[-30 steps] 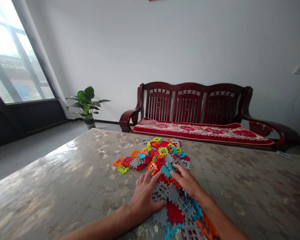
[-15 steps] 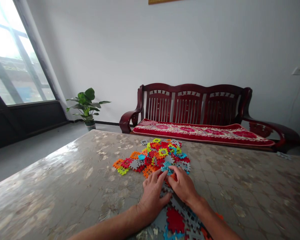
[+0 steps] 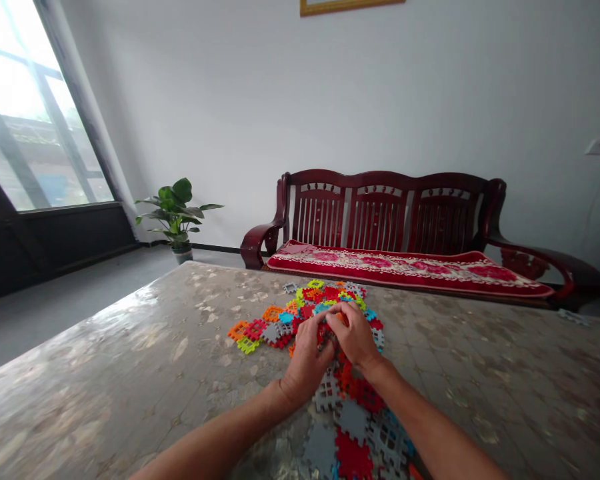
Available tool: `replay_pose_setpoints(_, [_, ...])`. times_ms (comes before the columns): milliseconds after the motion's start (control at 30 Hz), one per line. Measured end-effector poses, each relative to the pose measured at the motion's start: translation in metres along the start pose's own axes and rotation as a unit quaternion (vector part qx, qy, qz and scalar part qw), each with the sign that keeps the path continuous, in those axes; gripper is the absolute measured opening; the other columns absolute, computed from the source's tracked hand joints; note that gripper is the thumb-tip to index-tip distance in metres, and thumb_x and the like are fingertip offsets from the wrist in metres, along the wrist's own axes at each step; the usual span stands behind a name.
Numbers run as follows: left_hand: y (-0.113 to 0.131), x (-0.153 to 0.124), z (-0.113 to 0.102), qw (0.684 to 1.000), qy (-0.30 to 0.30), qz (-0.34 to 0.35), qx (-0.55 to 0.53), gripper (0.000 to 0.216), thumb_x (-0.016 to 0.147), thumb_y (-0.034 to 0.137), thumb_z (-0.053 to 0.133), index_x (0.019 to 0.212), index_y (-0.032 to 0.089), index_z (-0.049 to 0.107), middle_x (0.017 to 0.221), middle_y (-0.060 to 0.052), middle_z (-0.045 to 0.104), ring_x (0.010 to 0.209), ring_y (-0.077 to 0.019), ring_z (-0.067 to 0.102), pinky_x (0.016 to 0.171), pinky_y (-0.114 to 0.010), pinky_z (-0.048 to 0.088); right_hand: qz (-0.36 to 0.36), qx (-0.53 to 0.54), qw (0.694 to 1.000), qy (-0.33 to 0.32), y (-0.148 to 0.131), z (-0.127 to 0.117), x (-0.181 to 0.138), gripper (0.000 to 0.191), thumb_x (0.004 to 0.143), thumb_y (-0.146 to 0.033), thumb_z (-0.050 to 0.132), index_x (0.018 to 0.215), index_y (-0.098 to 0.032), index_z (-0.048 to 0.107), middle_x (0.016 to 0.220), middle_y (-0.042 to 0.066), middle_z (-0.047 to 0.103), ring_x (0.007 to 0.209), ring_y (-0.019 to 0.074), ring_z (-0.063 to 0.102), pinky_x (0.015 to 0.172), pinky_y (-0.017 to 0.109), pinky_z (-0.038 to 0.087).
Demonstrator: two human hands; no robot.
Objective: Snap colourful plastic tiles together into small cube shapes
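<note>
- The bare left hand (image 3: 307,353) and bare right hand (image 3: 353,333) curled inward, fingertips nearly meeting; whether they pinched anything, I could not tell.
- A turquoise notched plastic tile (image 3: 321,307), partly hidden, lay just beyond both, neither clearly nearer.
- Multicoloured plastic tiles (image 3: 347,380) stretched lengthwise away across the grey-brown patterned worktop (image 3: 170,373).

Pale wall (image 3: 230,100), gilt picture frame (image 3: 353,9) cropped at top. Dark-red slatted wooden bench (image 3: 376,217) spread with red floral runner (image 3: 405,265). Left: daylight through dark-framed window (image 3: 17,87), leafy potted plant (image 3: 179,212) on grey floor (image 3: 105,273). Foreground: flower-patterned tabletop (image 3: 175,347).
</note>
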State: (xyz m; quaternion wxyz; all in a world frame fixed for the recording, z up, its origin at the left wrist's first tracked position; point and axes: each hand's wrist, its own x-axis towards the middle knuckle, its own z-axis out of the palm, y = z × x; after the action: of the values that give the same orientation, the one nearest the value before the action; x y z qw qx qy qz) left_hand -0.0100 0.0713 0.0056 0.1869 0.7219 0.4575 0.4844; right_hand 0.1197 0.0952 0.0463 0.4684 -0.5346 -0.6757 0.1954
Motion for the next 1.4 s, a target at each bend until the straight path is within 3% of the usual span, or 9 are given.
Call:
replay_pose_setpoints(67, [-0.008, 0.016, -0.007, 1.0, 0.008, 0.008, 0.023, 0.047, 0.083, 0.018, 0.054, 0.13, 0.022, 0.052, 0.126, -0.008, 0.061, 0.119, -0.0234, 0.053, 0.106, -0.043, 0.039, 0.011, 0.021, 1.0, -0.018, -0.005, 0.009, 0.016, 0.022, 0.088, -0.037, 0.053, 0.088, -0.021, 0.068, 0.092, 0.005, 0.065, 0.091, 0.0222, 0.062, 0.087, 0.036, 0.048])
replay_pose_setpoints(200, [-0.026, 0.044, -0.028, 0.995, 0.002, -0.032, 0.09, 0.053, 0.081, 0.014, 0.055, 0.132, 0.026, 0.052, 0.124, -0.007, 0.063, 0.117, -0.0239, 0.055, 0.106, -0.045, 0.04, 0.011, 0.049, 0.996, -0.071, -0.011, 0.02, 0.038, 0.033, 0.093, -0.041, 0.057, 0.116, -0.017, 0.061, 0.117, 0.006, 0.062, 0.102, 0.0231, 0.061, 0.088, 0.042, 0.052])
replay_pose_setpoints(300, [-0.033, 0.047, -0.047, 0.988, -0.004, -0.068, 0.137, 0.054, 0.08, 0.014, 0.055, 0.133, 0.028, 0.054, 0.122, -0.006, 0.063, 0.116, -0.0241, 0.056, 0.104, -0.045, 0.042, 0.011, 0.05, 0.995, -0.083, -0.004, 0.015, 0.039, 0.037, 0.092, -0.04, 0.06, 0.121, -0.017, 0.058, 0.123, 0.007, 0.06, 0.104, 0.0235, 0.061, 0.088, 0.043, 0.054])
replay_pose_setpoints(467, [-0.021, -0.004, -0.066, 0.986, -0.075, 0.003, 0.147, 0.043, 0.084, 0.028, 0.058, 0.128, 0.029, 0.059, 0.125, -0.007, 0.061, 0.12, -0.0259, 0.053, 0.106, -0.046, 0.04, 0.033, -0.017, 0.995, -0.098, 0.027, -0.02, 0.01, 0.031, 0.085, -0.043, 0.063, 0.107, -0.022, 0.067, 0.106, 0.005, 0.068, 0.096, 0.0216, 0.063, 0.089, 0.036, 0.049])
replay_pose_setpoints(667, [-0.006, -0.089, -0.049, 0.934, -0.27, 0.114, 0.205, 0.11, 0.054, 0.067, 0.077, 0.15, 0.035, 0.033, 0.155, -0.014, 0.034, 0.137, -0.0441, 0.033, 0.106, -0.063, 0.034, 0.076, -0.206, 0.958, -0.182, 0.035, -0.057, -0.04, 0.03, 0.082, -0.045, 0.058, 0.097, -0.022, 0.069, 0.103, 0.007, 0.068, 0.096, 0.0232, 0.062, 0.084, 0.033, 0.045])
replay_pose_setpoints(833, [-0.005, -0.102, -0.027, 0.907, -0.303, 0.116, 0.27, 0.116, 0.056, 0.071, 0.074, 0.154, 0.036, 0.023, 0.16, -0.017, 0.023, 0.141, -0.0496, 0.024, 0.107, -0.072, 0.026, 0.08, -0.279, 0.924, -0.249, 0.015, -0.056, -0.063, 0.036, 0.087, -0.049, 0.05, 0.099, -0.02, 0.068, 0.111, 0.01, 0.063, 0.109, 0.0274, 0.058, 0.089, 0.036, 0.043])
replay_pose_setpoints(1067, [0.023, -0.086, -0.029, 0.894, -0.357, 0.016, 0.272, 0.109, 0.063, 0.043, 0.077, 0.155, 0.036, 0.019, 0.164, -0.014, 0.009, 0.147, -0.0443, 0.008, 0.11, -0.071, 0.02, 0.058, -0.287, 0.926, -0.239, 0.014, -0.044, -0.07, 0.031, 0.09, -0.042, 0.047, 0.098, -0.02, 0.067, 0.11, 0.011, 0.062, 0.11, 0.0255, 0.056, 0.09, 0.034, 0.041])
replay_pose_setpoints(1267, [0.03, -0.083, -0.03, 0.897, -0.365, 0.003, 0.25, 0.098, 0.066, 0.034, 0.072, 0.153, 0.031, 0.027, 0.164, -0.013, 0.007, 0.148, -0.0427, 0.004, 0.113, -0.068, 0.02, 0.086, -0.256, 0.936, -0.225, 0.016, -0.041, -0.055, 0.027, 0.089, -0.041, 0.046, 0.081, -0.021, 0.063, 0.099, 0.008, 0.065, 0.098, 0.0218, 0.06, 0.082, 0.031, 0.04])
replay_pose_setpoints(1400, [0.026, -0.084, -0.03, 0.898, -0.36, 0.007, 0.252, 0.09, 0.069, 0.03, 0.069, 0.151, 0.031, 0.032, 0.165, -0.013, 0.006, 0.148, -0.0416, 0.003, 0.114, -0.066, 0.02, 0.13, -0.179, 0.946, -0.239, 0.024, -0.036, -0.044, 0.02, 0.085, -0.038, 0.051, 0.081, -0.022, 0.061, 0.084, 0.002, 0.068, 0.079, 0.0172, 0.061, 0.07, 0.028, 0.039])
